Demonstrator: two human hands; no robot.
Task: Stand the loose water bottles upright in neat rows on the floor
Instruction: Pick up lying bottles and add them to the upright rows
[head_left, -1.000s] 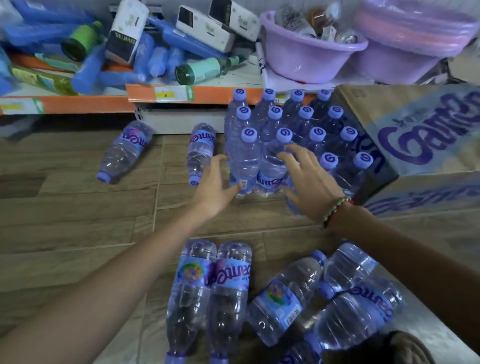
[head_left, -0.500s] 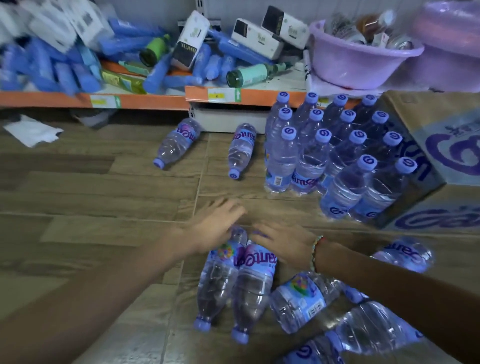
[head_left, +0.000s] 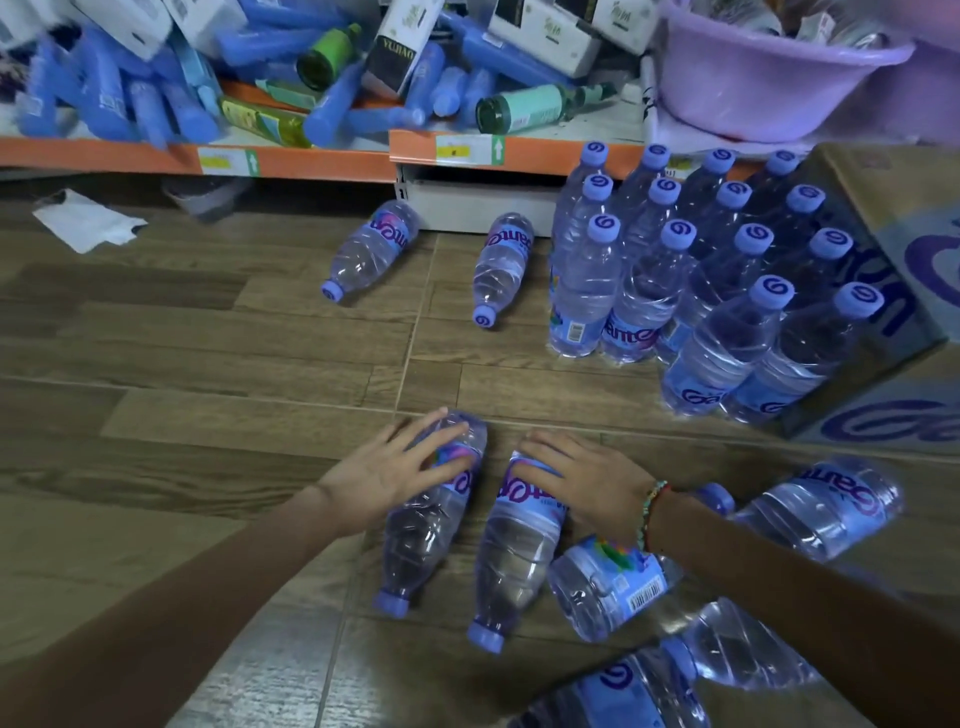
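Note:
Two clear water bottles with purple caps lie side by side on the wooden floor, caps toward me. My left hand (head_left: 395, 467) rests with spread fingers on the base end of the left bottle (head_left: 423, 535). My right hand (head_left: 587, 483) curls its fingers over the base end of the right bottle (head_left: 519, 556). Several upright bottles (head_left: 675, 270) stand in rows at the back right. Two more bottles (head_left: 371, 254) (head_left: 501, 270) lie near the shelf base. Other loose bottles (head_left: 608, 587) (head_left: 821, 509) lie under and beside my right forearm.
A printed cardboard box (head_left: 883, 218) stands against the upright rows on the right. A low orange-edged shelf (head_left: 291, 161) at the back holds a jumble of blue bottles and boxes, with a lilac basin (head_left: 769, 78) at its right end. White paper (head_left: 88, 221) lies on the floor at the left.
Both hands drew back from the upright rows and came down onto the two bottles lying nearest me. The camera view shifted left and down.

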